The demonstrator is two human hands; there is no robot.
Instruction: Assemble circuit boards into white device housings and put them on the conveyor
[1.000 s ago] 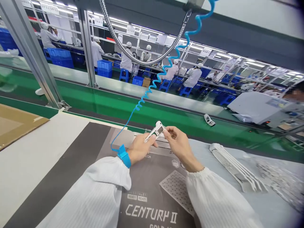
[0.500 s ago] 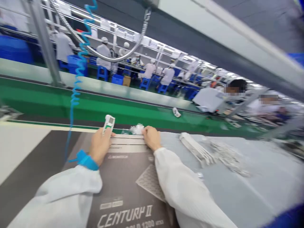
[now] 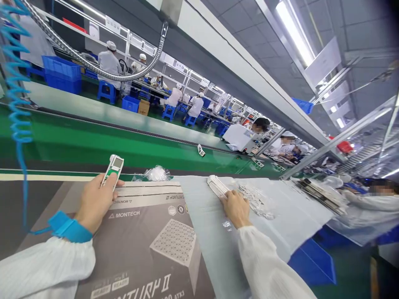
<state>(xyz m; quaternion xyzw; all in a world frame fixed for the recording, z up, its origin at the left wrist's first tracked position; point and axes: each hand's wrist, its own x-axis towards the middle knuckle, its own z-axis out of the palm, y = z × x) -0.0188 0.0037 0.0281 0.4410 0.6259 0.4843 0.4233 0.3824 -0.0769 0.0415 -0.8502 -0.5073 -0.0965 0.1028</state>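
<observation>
The white part [image 3: 112, 168], with a green patch on its face, is sitting in the left hand [image 3: 93, 201], pinched between thumb and curled fingers just above the far edge of the grey carton [image 3: 149, 236]. Its long axis is running away from the person and leaning a little to the right, the small windowed end pointing toward the belt beyond the carton. A blue wrist strap [image 3: 70, 227] is circling that wrist at the carton's left edge, and a coiled blue cord [image 3: 15, 104] is rising from it. To the right of the carton, the right hand [image 3: 235, 207] is resting on the near end of a stack of white parts [image 3: 216, 185] lying on a pale sheet [image 3: 289, 216]; whether its fingers are closing on the stack cannot be told. A crumpled clear bag [image 3: 157, 173] is lying just past the carton's far edge. Beyond the carton a green conveyor belt [image 3: 77, 143] is stretching across, and past it blue crates [image 3: 60, 72] are standing, their contents hidden, beside seated people in white coats [image 3: 109, 62] working along benches under strip lights.
</observation>
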